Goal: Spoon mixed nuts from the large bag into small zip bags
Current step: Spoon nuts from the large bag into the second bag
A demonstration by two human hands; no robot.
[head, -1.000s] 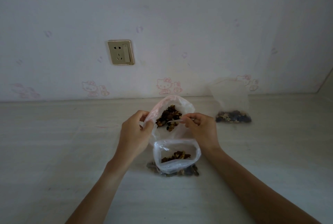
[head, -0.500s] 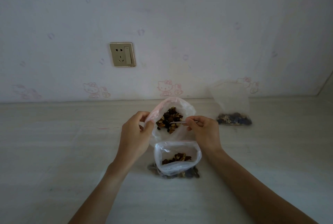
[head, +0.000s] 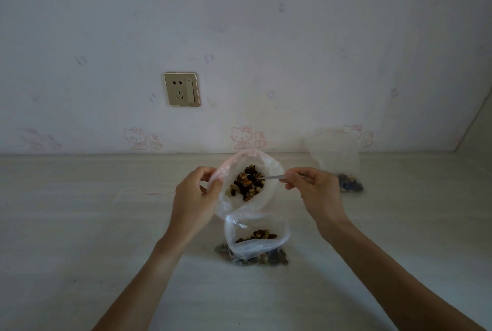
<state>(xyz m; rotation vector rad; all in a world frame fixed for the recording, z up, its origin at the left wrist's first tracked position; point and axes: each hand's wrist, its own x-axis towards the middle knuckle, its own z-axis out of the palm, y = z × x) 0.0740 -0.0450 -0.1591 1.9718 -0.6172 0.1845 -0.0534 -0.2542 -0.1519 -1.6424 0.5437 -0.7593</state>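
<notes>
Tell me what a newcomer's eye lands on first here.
Dead centre, the large bag of mixed nuts, held open by the left hand while the right hand dips a spoon in. Just below stands a small zip bag, part filled. A socket marks the wall.

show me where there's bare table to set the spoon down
Free: the wide stretch of table left of the left hand, and the near right, below the far zip bag. Crowded: centre, around the large bag and small zip bag.
</notes>
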